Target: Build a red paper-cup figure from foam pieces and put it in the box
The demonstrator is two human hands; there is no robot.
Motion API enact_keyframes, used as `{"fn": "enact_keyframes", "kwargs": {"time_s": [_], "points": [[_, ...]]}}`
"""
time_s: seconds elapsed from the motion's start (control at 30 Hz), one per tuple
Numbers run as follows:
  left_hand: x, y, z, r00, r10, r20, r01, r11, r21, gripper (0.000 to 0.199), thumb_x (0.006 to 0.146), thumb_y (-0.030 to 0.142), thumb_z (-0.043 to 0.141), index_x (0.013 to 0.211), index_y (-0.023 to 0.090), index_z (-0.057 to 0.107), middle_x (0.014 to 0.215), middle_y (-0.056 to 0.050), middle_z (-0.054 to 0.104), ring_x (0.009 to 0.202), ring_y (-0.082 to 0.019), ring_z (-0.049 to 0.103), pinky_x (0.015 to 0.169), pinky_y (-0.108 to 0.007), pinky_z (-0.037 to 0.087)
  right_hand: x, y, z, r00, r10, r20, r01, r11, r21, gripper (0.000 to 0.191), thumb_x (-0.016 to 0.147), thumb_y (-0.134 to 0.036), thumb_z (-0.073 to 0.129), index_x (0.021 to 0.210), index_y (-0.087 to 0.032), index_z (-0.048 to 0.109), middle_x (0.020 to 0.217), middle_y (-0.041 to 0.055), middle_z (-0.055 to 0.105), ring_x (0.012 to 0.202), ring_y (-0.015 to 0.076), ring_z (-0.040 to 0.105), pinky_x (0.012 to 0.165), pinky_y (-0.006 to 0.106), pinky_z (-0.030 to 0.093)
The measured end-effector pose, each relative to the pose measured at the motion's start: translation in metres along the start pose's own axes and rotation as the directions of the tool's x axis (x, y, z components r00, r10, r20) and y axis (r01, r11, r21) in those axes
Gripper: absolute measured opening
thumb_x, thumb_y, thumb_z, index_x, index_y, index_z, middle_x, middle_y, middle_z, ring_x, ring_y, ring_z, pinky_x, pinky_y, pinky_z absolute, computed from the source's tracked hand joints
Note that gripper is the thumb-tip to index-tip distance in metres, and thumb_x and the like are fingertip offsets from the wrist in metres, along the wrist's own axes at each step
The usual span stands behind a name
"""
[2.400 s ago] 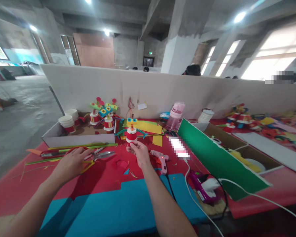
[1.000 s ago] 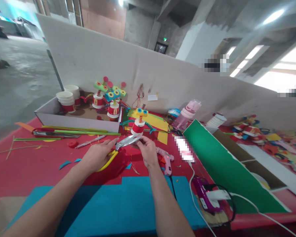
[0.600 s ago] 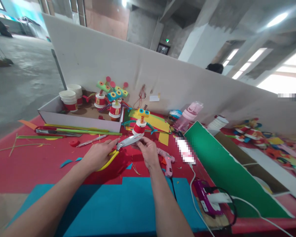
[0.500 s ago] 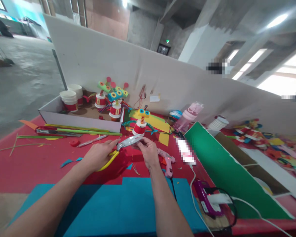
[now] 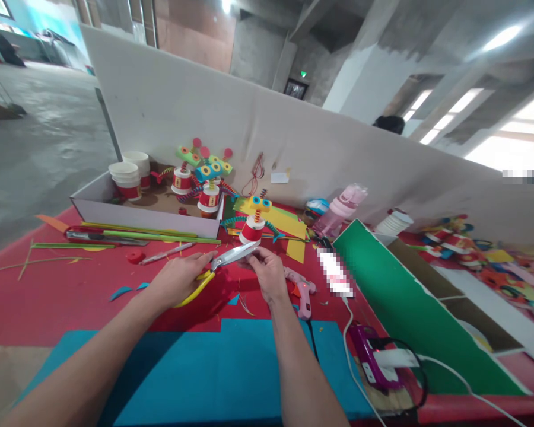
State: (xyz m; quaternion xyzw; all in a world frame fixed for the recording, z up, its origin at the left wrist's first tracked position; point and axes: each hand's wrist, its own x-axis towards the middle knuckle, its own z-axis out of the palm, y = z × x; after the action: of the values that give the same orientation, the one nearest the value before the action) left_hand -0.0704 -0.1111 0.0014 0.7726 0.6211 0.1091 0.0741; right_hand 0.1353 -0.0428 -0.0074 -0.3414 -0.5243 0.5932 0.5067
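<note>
Scissors (image 5: 237, 254) with yellow handles are gripped in my left hand (image 5: 180, 279), their blades slanting up to the right and looking closed or nearly so. My right hand (image 5: 267, 271) has its thumb and fingers pinched together at the blade tips; whatever lies between them is hidden or too small to name. Just behind the blades stands a paper-cup figure (image 5: 252, 228) with a yellow head, blue eyes and coiled teal arms. A pink glue gun (image 5: 303, 295) lies to the right of my right wrist.
At the back left, a shallow box (image 5: 146, 217) holds cups and several cup figures. Paper strips (image 5: 160, 234) and a utility knife (image 5: 102, 237) lie before it. On the right are a green-sided box (image 5: 409, 308), a pink bottle (image 5: 342, 207) and a purple power strip (image 5: 369, 356) with cables.
</note>
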Motion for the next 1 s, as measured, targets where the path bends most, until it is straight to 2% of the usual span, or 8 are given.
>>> {"fn": "enact_keyframes", "kwargs": {"time_s": [0.3, 0.53, 0.8, 1.0], "points": [[0.0005, -0.0028, 0.0020, 1.000, 0.003, -0.004, -0.003, 1.000, -0.016, 0.052, 0.090, 0.027, 0.041, 0.142, 0.021, 0.043, 0.116, -0.013, 0.068, 0.086, -0.027, 0.069, 0.068, -0.033, 0.050, 0.0007, 0.0005, -0.0014, 1.000, 0.018, 0.005, -0.018, 1.000, -0.004, 0.021, 0.070, -0.035, 0.074, 0.082, -0.019, 0.071, 0.070, 0.0000, 0.072, 0.070, 0.0206, 0.071, 0.078, 0.040, 0.061], [0.0001, -0.0042, 0.0012, 1.000, 0.003, -0.009, -0.004, 0.999, -0.041, 0.049, 0.090, 0.027, 0.040, 0.138, 0.020, 0.048, 0.118, -0.014, 0.068, 0.093, -0.029, 0.068, 0.074, -0.036, 0.051, 0.0012, -0.0003, -0.0015, 1.000, 0.027, 0.009, -0.026, 1.000, -0.004, 0.021, 0.069, -0.035, 0.074, 0.082, -0.019, 0.070, 0.070, 0.0005, 0.072, 0.069, 0.0210, 0.071, 0.077, 0.039, 0.061], [-0.0004, -0.0074, 0.0005, 1.000, -0.003, 0.002, 0.003, 1.000, 0.011, 0.052, 0.088, 0.022, 0.040, 0.140, 0.019, 0.046, 0.103, -0.014, 0.072, 0.088, -0.029, 0.069, 0.071, -0.035, 0.049, 0.0003, -0.0025, -0.0016, 0.999, 0.036, 0.004, -0.036, 0.999, -0.011, 0.024, 0.068, -0.036, 0.075, 0.084, -0.019, 0.069, 0.070, 0.0006, 0.072, 0.068, 0.0200, 0.071, 0.075, 0.038, 0.061], [-0.0007, -0.0052, -0.0047, 0.999, -0.005, 0.032, 0.004, 1.000, 0.028, 0.051, 0.089, 0.021, 0.039, 0.139, 0.020, 0.047, 0.112, -0.013, 0.071, 0.091, -0.029, 0.068, 0.071, -0.034, 0.048, 0.0008, -0.0024, -0.0028, 0.999, 0.036, 0.003, -0.036, 0.999, -0.017, 0.023, 0.069, -0.035, 0.075, 0.083, -0.017, 0.069, 0.068, 0.0003, 0.071, 0.063, 0.0173, 0.070, 0.067, 0.033, 0.061]]}}
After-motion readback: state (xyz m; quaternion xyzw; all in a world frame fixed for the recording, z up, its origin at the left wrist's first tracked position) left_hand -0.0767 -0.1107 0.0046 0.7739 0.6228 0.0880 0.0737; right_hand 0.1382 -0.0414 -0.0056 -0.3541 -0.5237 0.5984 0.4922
